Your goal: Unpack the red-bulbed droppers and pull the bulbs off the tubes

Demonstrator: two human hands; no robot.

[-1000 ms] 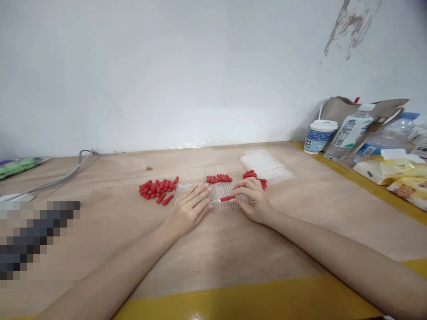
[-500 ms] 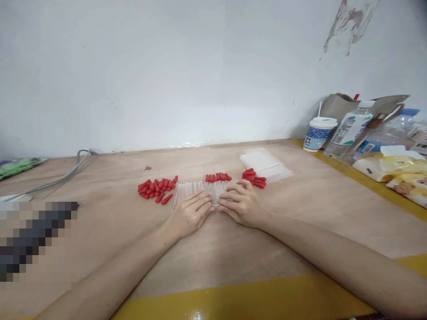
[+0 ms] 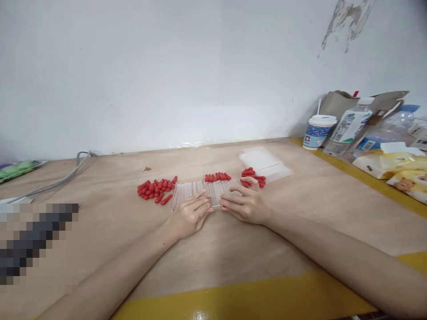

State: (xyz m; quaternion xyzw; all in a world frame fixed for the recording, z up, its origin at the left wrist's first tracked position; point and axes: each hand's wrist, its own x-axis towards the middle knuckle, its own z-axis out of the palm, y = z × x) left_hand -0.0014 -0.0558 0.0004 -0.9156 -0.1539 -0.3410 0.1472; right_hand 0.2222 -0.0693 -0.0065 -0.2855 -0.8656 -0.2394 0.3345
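Observation:
A row of clear thin tubes [image 3: 216, 191] lies side by side on the table, with the ends towards me. My left hand [image 3: 193, 213] rests over the left middle of the row, fingers extended and fingertips touching the tubes. Over the right part lies my right hand [image 3: 248, 204], its fingers bent and slightly apart, touching tubes near their front ends. Several tubes with red rubber bulbs [image 3: 217, 177] lie just behind the row. One heap of loose red bulbs [image 3: 155, 189] is at its left; a smaller group of red bulbs [image 3: 260, 179] sits partly behind my right hand.
Clear plastic bags [image 3: 265, 163] lie behind the right bulbs. A paper cup [image 3: 318, 132], a plastic bottle [image 3: 348, 126] and a yellow tissue pack [image 3: 383, 166] stand or lie at the right. A grey cable [image 3: 63, 180] runs along the left. Yellow tape [image 3: 233, 293] marks the table's edge.
My right hand has shifted slightly right, away from my left hand, and its fingers are more bent. A wider gap shows the tubes between the hands. My left hand has barely moved.

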